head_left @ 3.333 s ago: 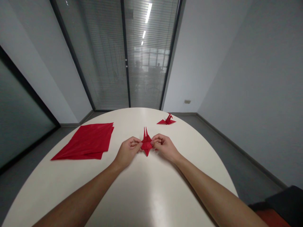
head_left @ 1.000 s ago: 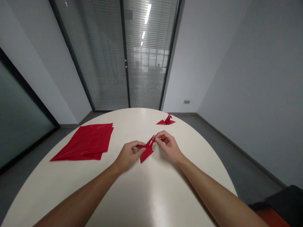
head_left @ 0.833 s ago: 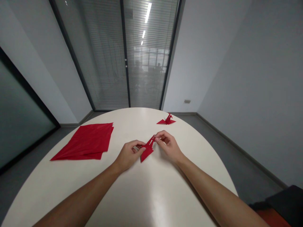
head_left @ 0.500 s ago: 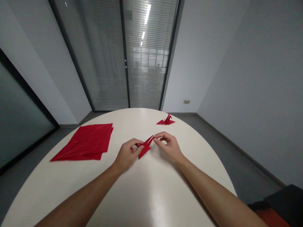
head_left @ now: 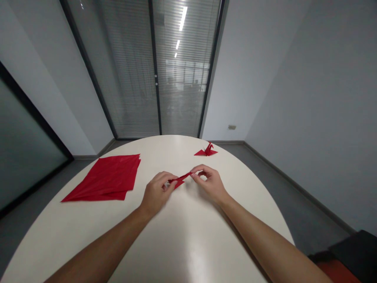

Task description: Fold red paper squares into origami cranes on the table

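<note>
A small, partly folded piece of red paper point(head_left: 178, 181) lies low over the round white table point(head_left: 176, 243), between my two hands. My left hand point(head_left: 155, 192) pinches its near left part with curled fingers. The thumb and forefinger of my right hand point(head_left: 207, 184) pinch a thin point of the paper at its right end. The piece looks flattened and turned on its side, so most of it is hidden behind my left fingers.
A stack of flat red paper sheets point(head_left: 106, 177) lies on the table's left. A finished red paper crane point(head_left: 206, 151) stands at the far right edge. Glass doors with blinds are behind the table; a dark seat point(head_left: 350, 255) is at lower right.
The folded red piece first stood upright with two points up. It has since been tipped over to the right and flattened, my right hand drawing one thin point sideways.
</note>
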`<state>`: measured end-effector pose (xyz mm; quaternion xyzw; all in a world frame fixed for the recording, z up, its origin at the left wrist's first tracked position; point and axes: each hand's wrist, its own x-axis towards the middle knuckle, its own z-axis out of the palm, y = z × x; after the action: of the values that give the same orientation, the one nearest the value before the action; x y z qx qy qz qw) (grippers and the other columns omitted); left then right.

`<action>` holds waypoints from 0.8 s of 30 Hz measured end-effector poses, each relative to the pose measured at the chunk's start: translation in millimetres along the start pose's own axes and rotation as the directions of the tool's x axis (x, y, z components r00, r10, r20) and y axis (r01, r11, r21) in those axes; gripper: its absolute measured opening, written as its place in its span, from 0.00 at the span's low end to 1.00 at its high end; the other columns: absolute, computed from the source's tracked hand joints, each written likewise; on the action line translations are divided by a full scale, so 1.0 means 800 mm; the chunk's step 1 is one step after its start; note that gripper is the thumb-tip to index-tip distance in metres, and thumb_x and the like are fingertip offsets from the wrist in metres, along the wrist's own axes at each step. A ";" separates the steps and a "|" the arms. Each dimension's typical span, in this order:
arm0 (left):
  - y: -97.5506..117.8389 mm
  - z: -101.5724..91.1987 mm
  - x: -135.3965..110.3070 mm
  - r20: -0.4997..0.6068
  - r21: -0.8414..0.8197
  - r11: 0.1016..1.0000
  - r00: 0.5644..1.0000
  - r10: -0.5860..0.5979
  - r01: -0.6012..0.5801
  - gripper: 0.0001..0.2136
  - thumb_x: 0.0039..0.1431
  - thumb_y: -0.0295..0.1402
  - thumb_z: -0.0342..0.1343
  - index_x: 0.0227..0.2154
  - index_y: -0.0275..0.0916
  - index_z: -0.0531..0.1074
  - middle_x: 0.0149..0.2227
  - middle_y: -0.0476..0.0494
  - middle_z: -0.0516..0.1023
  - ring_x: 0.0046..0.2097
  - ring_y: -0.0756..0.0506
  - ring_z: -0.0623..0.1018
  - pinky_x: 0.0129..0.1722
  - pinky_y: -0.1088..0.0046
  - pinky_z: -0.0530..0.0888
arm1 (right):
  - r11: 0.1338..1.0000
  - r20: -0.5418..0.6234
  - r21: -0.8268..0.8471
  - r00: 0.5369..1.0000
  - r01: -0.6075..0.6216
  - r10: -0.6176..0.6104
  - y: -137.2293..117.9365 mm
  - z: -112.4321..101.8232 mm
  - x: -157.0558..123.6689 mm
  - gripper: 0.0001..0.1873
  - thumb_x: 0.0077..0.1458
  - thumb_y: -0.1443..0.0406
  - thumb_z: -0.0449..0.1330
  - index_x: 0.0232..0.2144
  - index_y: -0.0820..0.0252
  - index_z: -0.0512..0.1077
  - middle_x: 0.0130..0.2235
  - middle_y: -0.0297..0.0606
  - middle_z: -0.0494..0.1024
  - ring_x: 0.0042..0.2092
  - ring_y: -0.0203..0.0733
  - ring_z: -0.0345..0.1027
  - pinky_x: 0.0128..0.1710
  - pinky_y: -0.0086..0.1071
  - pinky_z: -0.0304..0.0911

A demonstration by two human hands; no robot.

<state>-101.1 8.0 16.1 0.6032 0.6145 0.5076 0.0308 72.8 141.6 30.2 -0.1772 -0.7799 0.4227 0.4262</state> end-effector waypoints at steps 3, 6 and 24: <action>0.001 -0.001 -0.001 -0.018 0.044 0.998 0.999 0.035 -0.034 0.06 0.64 0.30 0.56 0.38 0.41 0.78 0.39 0.43 0.79 0.41 0.46 0.77 0.30 0.76 0.72 | 1.000 -0.001 -0.007 1.000 -0.015 0.015 0.001 0.000 0.000 0.10 0.57 0.56 0.66 0.34 0.56 0.79 0.37 0.40 0.82 0.40 0.45 0.76 0.39 0.37 0.69; 0.001 -0.003 0.000 -0.035 0.082 0.994 0.997 0.068 -0.065 0.06 0.66 0.31 0.55 0.38 0.41 0.78 0.39 0.43 0.79 0.42 0.45 0.76 0.32 0.75 0.72 | 1.000 -0.006 -0.002 1.000 -0.028 0.027 0.002 0.000 0.001 0.11 0.57 0.57 0.66 0.40 0.55 0.80 0.39 0.40 0.83 0.41 0.45 0.76 0.40 0.37 0.69; 0.001 -0.002 -0.001 -0.048 0.093 0.995 0.998 0.050 -0.045 0.07 0.64 0.30 0.56 0.41 0.41 0.77 0.41 0.43 0.81 0.42 0.45 0.78 0.33 0.73 0.73 | 1.000 0.034 -0.025 0.999 0.003 -0.002 0.002 0.002 -0.002 0.07 0.59 0.60 0.62 0.35 0.56 0.77 0.39 0.39 0.81 0.42 0.44 0.74 0.42 0.36 0.68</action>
<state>-100.9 6.6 17.1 0.6054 0.6231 0.4945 -0.0242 72.0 140.9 27.7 -0.1746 -0.7925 0.4152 0.4111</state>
